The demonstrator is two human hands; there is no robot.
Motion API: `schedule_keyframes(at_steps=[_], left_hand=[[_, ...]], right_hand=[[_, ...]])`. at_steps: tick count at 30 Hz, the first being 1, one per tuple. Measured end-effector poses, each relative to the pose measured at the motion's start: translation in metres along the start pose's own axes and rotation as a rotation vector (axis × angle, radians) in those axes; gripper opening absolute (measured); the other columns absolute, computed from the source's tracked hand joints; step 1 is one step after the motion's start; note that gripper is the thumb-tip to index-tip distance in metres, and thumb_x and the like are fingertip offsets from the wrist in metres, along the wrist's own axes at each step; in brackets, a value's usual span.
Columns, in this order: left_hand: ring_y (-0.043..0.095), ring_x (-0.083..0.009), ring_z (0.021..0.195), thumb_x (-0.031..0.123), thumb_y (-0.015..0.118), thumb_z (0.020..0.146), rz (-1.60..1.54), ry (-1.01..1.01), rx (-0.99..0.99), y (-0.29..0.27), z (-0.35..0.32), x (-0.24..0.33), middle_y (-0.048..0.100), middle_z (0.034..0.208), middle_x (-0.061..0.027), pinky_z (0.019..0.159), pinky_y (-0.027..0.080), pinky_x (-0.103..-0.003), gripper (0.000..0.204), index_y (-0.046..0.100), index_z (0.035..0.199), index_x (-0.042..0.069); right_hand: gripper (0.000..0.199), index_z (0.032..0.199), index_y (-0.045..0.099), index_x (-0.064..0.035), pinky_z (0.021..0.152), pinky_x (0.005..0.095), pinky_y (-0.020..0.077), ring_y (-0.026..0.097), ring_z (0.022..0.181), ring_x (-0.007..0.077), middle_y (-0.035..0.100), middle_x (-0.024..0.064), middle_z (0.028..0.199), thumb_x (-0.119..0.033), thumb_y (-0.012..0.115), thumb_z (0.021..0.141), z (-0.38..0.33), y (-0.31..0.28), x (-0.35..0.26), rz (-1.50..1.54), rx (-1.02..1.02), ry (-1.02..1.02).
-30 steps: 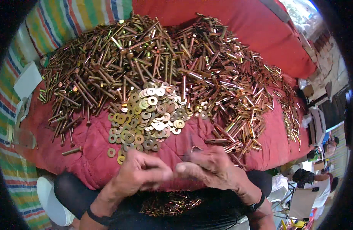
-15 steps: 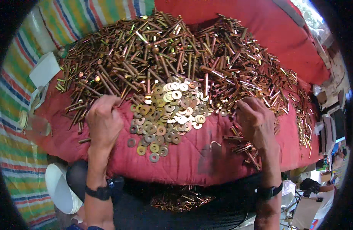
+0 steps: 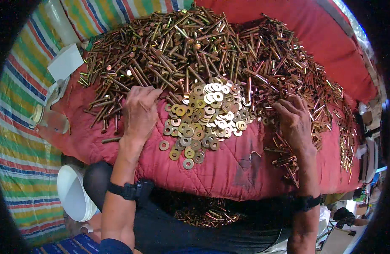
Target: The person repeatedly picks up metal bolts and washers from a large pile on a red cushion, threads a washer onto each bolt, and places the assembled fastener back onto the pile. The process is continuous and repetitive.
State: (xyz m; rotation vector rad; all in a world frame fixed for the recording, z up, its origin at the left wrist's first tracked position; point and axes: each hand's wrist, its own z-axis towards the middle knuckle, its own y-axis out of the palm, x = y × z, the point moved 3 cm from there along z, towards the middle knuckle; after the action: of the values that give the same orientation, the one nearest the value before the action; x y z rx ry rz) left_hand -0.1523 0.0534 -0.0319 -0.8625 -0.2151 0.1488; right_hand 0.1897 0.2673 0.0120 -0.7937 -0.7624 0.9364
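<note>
A wide heap of yellowish-brown metal bolts (image 3: 174,46) lies across a red quilted cloth (image 3: 212,178). In front of its middle, a pile of flat round washers (image 3: 207,114) spreads toward me. My left hand (image 3: 141,111) is at the heap's near edge, left of the washers; its fingers are bent and pressed together. My right hand (image 3: 294,120) lies over the bolts right of the washers, fingers curled down with the tips close together. Whatever either hand pinches is hidden by the fingers. Several loose bolts (image 3: 288,161) lie beside my right wrist.
More bolts (image 3: 212,216) rest in my lap below the cloth's front edge. At the left are a clear jar (image 3: 55,122), a white box (image 3: 66,62) and white stacked buckets (image 3: 74,192). A striped sheet (image 3: 26,139) hangs along the left side.
The whole view has shifted, so the heap sits farther right and higher. My left hand has moved slightly forward and right along the bolts; my right hand stays near the same spot.
</note>
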Motion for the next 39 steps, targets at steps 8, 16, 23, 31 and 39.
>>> schedule_keyframes(at_steps=[8,16,23,31,39], left_hand=[[0.066,-0.0352,0.096,0.011,0.075,0.078,0.001,-0.056,0.063,0.006,0.004,0.007,0.071,0.097,-0.0126,0.089,0.054,-0.046,0.031,0.074,0.108,0.005],[0.064,-0.0334,0.095,0.007,0.075,0.077,0.032,-0.091,0.058,0.01,0.005,-0.001,0.068,0.096,-0.0122,0.083,0.054,-0.046,0.024,0.074,0.101,0.004],[0.067,-0.0311,0.08,0.005,0.077,0.074,0.011,-0.029,0.254,-0.026,0.016,0.024,0.069,0.086,-0.011,0.074,0.056,-0.043,0.017,0.074,0.091,0.004],[0.069,-0.0272,0.085,0.006,0.081,0.084,-0.303,-0.082,0.188,-0.017,0.019,0.034,0.071,0.092,-0.0104,0.076,0.055,-0.039,0.015,0.077,0.099,0.004],[0.067,-0.0356,0.092,0.008,0.075,0.089,-0.251,-0.052,0.103,-0.003,0.013,0.036,0.069,0.095,-0.012,0.082,0.053,-0.046,0.014,0.071,0.102,0.004]], right_hand=[[0.019,0.111,0.067,-0.0032,0.077,0.0395,0.052,0.066,0.087,0.029,0.068,0.013,0.088,-0.008,0.065,0.093,0.016,-0.034,-0.048,0.311,0.118,0.151],[0.016,0.101,0.066,0.001,0.074,0.0399,0.0532,0.067,0.077,0.0323,0.068,0.0178,0.088,-0.008,0.065,0.088,-0.005,0.012,-0.079,0.816,-0.238,0.496],[0.019,0.101,0.073,-0.0035,0.07,0.0464,0.0554,0.07,0.078,0.0391,0.069,0.0173,0.089,-0.017,0.079,0.089,-0.003,0.024,-0.079,0.651,-0.149,0.367],[0.019,0.097,0.071,-0.0036,0.067,0.0477,0.0568,0.069,0.074,0.0384,0.067,0.0154,0.088,-0.016,0.081,0.085,-0.005,0.027,-0.083,0.429,-0.138,0.251],[0.032,0.103,0.071,0.0054,0.06,0.0412,0.0528,0.065,0.062,0.0265,0.065,0.0181,0.073,-0.024,0.073,0.092,-0.007,0.031,-0.057,0.872,-0.336,0.61]])
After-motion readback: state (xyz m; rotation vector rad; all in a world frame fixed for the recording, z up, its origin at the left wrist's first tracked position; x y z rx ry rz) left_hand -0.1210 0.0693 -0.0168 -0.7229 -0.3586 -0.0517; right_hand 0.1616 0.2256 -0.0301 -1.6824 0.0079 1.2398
